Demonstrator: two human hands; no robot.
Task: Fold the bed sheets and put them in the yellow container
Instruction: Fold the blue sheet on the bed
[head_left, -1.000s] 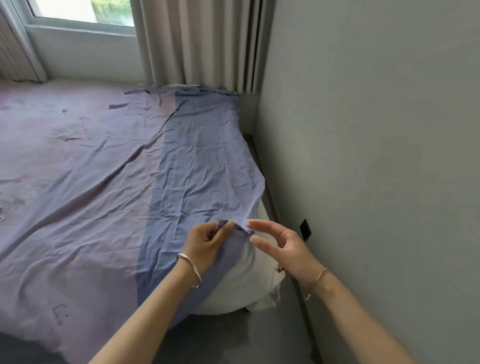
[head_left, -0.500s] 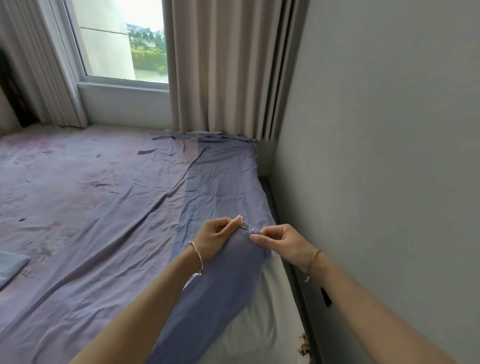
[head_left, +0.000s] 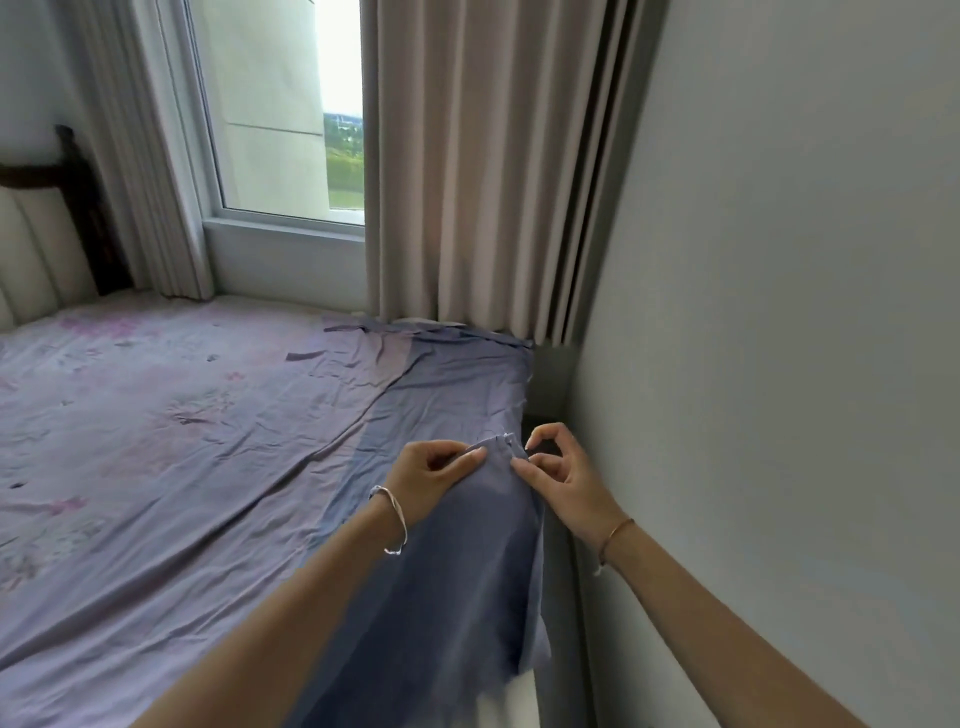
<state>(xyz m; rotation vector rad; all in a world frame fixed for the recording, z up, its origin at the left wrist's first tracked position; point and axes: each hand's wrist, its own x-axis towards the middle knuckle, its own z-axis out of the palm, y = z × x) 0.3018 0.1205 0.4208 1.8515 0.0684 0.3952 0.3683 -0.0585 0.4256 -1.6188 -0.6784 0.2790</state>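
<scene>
A blue-purple bed sheet (head_left: 447, 395) lies spread over the bed, its right side a darker blue strip. My left hand (head_left: 434, 480) pinches the sheet's near corner, lifted above the mattress. My right hand (head_left: 563, 478) pinches the same corner's edge just to the right, thumb and forefinger curled. The lifted cloth hangs down between my forearms toward the camera. The yellow container is not in view.
A grey wall (head_left: 779, 364) runs close along the bed's right side, leaving a narrow gap. Beige curtains (head_left: 483, 171) and a window (head_left: 280, 114) stand behind the bed. A padded headboard (head_left: 36, 244) is at the far left. White mattress edge (head_left: 506, 701) shows below the sheet.
Both hands have raised the sheet corner higher off the mattress, and my right hand went from open beside it to pinching it. The view tilted up toward the window.
</scene>
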